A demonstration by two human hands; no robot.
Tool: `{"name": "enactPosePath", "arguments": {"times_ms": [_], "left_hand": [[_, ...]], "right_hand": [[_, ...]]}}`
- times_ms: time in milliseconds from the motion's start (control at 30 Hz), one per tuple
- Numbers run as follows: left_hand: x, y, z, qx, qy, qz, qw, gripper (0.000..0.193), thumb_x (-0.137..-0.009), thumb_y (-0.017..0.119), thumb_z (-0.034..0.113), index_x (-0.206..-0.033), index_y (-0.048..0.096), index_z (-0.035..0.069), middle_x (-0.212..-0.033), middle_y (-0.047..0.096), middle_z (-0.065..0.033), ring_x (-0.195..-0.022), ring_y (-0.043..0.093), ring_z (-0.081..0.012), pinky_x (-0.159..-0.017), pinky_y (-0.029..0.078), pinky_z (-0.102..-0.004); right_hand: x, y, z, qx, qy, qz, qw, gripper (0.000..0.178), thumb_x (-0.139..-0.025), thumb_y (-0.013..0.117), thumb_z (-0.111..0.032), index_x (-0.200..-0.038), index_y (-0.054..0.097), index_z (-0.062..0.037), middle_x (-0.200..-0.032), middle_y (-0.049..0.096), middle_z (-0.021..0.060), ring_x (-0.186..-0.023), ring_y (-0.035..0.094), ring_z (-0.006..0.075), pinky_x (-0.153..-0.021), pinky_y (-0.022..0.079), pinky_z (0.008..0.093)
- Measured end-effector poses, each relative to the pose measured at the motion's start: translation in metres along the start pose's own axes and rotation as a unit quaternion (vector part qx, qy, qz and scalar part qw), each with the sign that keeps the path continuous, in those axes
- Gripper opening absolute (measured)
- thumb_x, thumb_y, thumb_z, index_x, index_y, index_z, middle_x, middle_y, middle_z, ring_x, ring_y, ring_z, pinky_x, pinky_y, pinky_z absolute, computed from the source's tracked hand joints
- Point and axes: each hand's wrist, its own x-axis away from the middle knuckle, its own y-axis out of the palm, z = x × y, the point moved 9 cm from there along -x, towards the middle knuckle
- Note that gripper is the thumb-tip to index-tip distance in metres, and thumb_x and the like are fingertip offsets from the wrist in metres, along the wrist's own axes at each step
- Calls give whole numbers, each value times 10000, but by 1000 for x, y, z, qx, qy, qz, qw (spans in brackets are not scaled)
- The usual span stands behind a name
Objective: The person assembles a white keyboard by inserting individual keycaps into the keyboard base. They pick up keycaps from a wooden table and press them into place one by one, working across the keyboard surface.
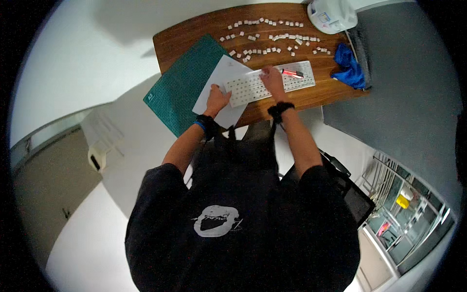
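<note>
A white keyboard (243, 92) with its keycaps off lies tilted near the front of the table, partly over a white sheet (221, 73). My left hand (218, 100) rests on the sheet by the keyboard's left end, thumb and fingers apart. Over the middle of the keyboard is my right hand (274, 82), its fingers curled together; what they hold, if anything, is too small to make out. Just right of it, a red tool with a dark end (293, 74) lies across the keyboard. Loose white keycaps (290, 37) sit in several rows at the back of the table.
Under the sheet lies a green cutting mat (182, 82), which overhangs the left edge of the wooden table (185, 36). A white plastic container (332, 17) stands at the back right corner, with a blue cloth (349, 68) below it. A grey partition (404, 73) borders the right side.
</note>
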Motion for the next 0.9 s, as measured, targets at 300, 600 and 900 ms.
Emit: {"name": "enactPosePath", "arguments": {"times_ms": [300,600,900], "left_hand": [[-13,-31,101,-152,238,320,904,458,-863,688,141,-1284,534,43,-1231,556,-201,-1163,502,-413,-1018,406,-507],[-44,-15,118,-184,142,302,924,443,-835,663,32,-1268,602,100,-1241,533,-207,-1133,507,-418,-963,462,-485],[-48,-18,113,-137,182,309,923,310,-817,665,-11,-1120,664,55,-1127,562,-160,-1057,528,-365,-912,475,-458]], "right_hand": [[-83,32,12,40,-121,-99,987,323,-975,582,-268,-1203,580,-40,-1063,618,204,-1072,562,364,-921,470,509],[-86,29,0,79,-152,-84,982,205,-997,570,-162,-1105,634,0,-1139,545,157,-913,595,308,-796,523,440],[-87,16,2,112,-155,-100,976,260,-999,574,-185,-1216,618,-48,-1102,571,164,-974,593,314,-874,513,452]]}}
